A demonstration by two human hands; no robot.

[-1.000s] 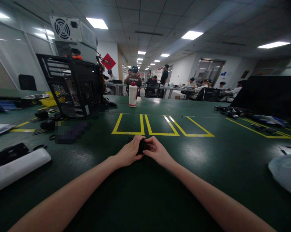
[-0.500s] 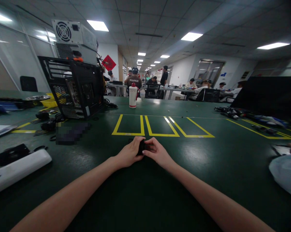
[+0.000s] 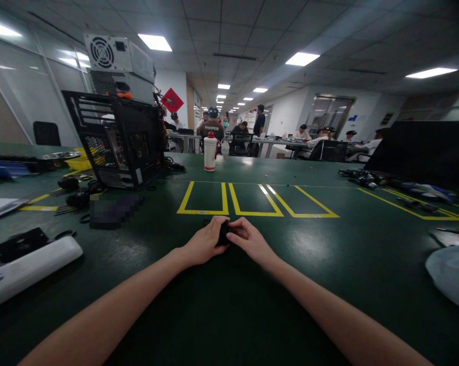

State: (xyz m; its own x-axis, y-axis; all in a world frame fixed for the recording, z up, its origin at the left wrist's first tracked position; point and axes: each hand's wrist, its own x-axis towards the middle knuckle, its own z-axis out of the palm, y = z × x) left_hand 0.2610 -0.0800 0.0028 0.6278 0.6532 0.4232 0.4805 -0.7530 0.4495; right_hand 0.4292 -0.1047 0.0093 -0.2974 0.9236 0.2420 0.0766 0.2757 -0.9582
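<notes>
1. Black object (image 3: 224, 233), small and mostly covered, sits between the fingers of both hands, just above or on the green table (image 3: 229, 310); whether its underside touches the surface cannot be told.
2. Left hand (image 3: 205, 242): fingers curved over the far side, thumb on the near side, parted only by the object's width and closed on it.
3. Right hand (image 3: 250, 239): fingers bent inward, thumb and forefinger slightly apart, their tips at the object's right side. Whether they pinch it or merely touch it cannot be told.
4. Just beyond the fingers, yellow tape outlines (image 3: 202, 212) lie on the table; farther out stands an upright white bottle (image 3: 210, 154) with a red top.
5. Left of the fingers and farther away is a black computer case (image 3: 118, 140), with metal power supply units (image 3: 117, 55) stacked on top. A yellow tray (image 3: 80, 161) lies farther left, near a shiny metal dish (image 3: 62, 155).
6. Nearer on that side, a blurred dark item (image 3: 117, 209) rests well apart from the fingers, and a long white object (image 3: 34, 269) lies closer to the table's near left.
7. Far right of the fingers are dark cables (image 3: 361, 178), beside a large black panel (image 3: 424, 152), and another person's pale sleeve (image 3: 453, 274).
</notes>
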